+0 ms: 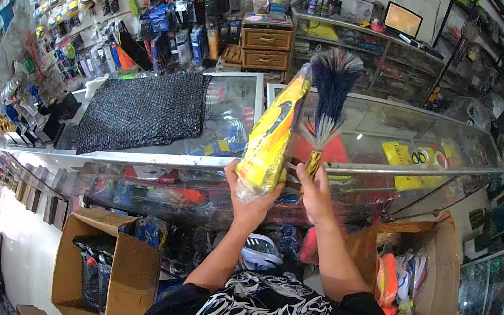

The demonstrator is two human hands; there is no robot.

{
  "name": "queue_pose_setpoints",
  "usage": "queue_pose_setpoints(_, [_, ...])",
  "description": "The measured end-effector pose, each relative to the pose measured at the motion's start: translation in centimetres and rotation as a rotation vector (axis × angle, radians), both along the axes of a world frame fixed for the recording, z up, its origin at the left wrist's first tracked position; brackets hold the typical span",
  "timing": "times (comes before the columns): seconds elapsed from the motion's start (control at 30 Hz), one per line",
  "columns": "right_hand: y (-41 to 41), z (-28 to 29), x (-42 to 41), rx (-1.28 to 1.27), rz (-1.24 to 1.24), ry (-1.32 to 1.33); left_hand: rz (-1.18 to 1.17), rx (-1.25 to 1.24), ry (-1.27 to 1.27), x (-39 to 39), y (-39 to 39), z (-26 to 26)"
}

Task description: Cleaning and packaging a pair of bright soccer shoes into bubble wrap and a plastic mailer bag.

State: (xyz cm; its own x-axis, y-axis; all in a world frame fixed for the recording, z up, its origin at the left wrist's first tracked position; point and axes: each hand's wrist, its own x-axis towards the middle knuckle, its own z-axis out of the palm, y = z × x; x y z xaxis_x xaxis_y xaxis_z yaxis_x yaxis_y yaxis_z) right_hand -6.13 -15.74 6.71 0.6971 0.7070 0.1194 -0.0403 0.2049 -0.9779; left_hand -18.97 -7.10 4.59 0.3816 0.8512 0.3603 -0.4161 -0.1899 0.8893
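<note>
My left hand (252, 202) grips the lower end of a yellow-and-orange item wrapped in clear plastic (270, 140), perhaps a sports shoe. It is held upright above the front edge of a glass display counter (234, 100). Just to its right, my right hand (317, 195) is closed around the short handle of a duster (334, 91). The duster's dark bristles point up and away from me, with pale strands near the handle. Its bristle head is close to the package; whether they touch I cannot tell.
Dark bubble wrap (145, 111) covers part of the counter on the left. Below it stands an open cardboard box (133, 282); another cardboard box (444, 272) at right holds shoes. A white-soled shoe (262, 250) is near my body. Packaged goods (195, 44) hang on the far wall.
</note>
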Motion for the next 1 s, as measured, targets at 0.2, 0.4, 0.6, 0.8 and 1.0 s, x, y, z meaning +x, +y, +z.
queue_pose_setpoints(0.2, [3.5, -0.2, -0.3, 0.173, 0.116, 0.12, 0.31, 0.486, 0.198, 0.6, 2.0, -0.3])
queue_pose_setpoints(0.4, [8.8, -1.4, -0.9, 0.257, 0.249, 0.368, 0.495, 0.679, 0.383, -0.7, 4.9, -0.7])
queue_pose_setpoints(0.6, [12.6, -4.0, -0.5, 0.193, 0.159, 0.273, 0.545, 0.866, 0.554, -2.1, 8.1, -1.2])
queue_pose_setpoints(0.8, [14.3, -5.7, 0.3, 0.172, 0.028, 0.132, 0.53, 1.017, 0.71, -1.9, 9.3, -1.7])
queue_pose_setpoints(1.0, [14.9, -7.5, 2.2, 0.016, -0.155, -0.13, 0.415, 1.073, 0.875, -1.0, 10.5, -0.6])
